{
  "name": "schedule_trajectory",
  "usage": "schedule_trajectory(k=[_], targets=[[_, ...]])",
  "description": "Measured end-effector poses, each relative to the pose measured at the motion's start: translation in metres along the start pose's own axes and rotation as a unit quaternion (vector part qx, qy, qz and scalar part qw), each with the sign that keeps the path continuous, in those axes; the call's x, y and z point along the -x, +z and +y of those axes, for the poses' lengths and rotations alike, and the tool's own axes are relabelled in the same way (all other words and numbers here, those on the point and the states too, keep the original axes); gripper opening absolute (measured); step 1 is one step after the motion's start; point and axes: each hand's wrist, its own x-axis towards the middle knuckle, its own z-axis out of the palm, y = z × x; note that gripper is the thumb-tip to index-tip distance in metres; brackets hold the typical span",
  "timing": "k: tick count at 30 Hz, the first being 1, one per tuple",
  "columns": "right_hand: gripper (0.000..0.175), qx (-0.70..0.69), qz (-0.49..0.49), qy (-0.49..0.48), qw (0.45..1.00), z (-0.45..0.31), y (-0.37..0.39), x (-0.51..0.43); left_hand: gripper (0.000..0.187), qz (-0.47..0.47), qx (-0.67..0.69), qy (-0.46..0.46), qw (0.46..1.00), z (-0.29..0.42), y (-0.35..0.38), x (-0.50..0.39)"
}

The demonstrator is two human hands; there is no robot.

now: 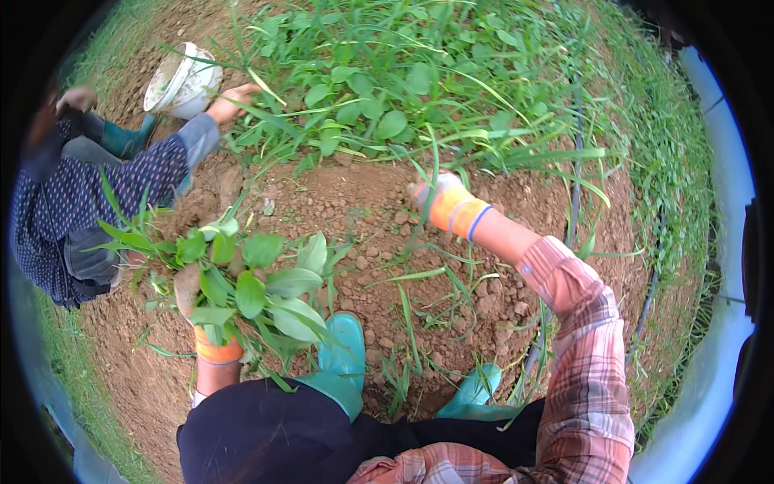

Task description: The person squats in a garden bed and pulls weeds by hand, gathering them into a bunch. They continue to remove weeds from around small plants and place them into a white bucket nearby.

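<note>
My left hand (188,289), in a work glove with an orange cuff, grips a bunch of uprooted leafy weeds (251,293). Broad leaves spread to the right from the bunch, and clods of soil cling to the roots at its upper left. My right hand (444,196), in a matching glove, is low over the bare soil (357,187) at the near edge of a dense patch of green plants (393,91). Its fingers look curled but are blurred and partly hidden, and a long green blade crosses in front of the glove.
At left, a co-worker in a dotted sleeve (145,163) reaches a bare hand (233,104) to the patch's edge, near a dirty white bucket (187,85). A dark drip hose (575,175) runs along the right. My teal boots (341,345) stand on soil with loose grass blades (411,327).
</note>
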Motion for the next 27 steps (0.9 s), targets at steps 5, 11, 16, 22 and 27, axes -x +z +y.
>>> schedule_trajectory(k=[5, 11, 16, 22, 27], targets=[[0.012, -0.025, 0.309, -0.183, 0.933, -0.037, -0.014, -0.042, 0.032, 0.158, -0.154, 0.032, 0.975, -0.013, -0.012, 0.005], [0.026, 0.202, 0.027, 0.038, 0.978, -0.032, -0.052, -0.132, 0.037, 0.170, 0.047, -0.022, 0.984, -0.025, -0.007, -0.007], [0.031, 0.235, -0.052, 0.099, 0.965, -0.014, -0.068, -0.160, 0.039, 0.184, -0.234, 0.074, 0.952, -0.031, -0.030, -0.017], [0.031, 0.222, -0.113, 0.125, 0.960, -0.015, -0.074, -0.159, 0.050, 0.140, -0.503, 0.014, 0.853, -0.017, -0.073, -0.015], [0.027, 0.212, -0.002, 0.116, 0.970, -0.005, -0.057, -0.157, 0.050, 0.122, -0.509, 0.238, 0.818, -0.017, -0.068, -0.024]])
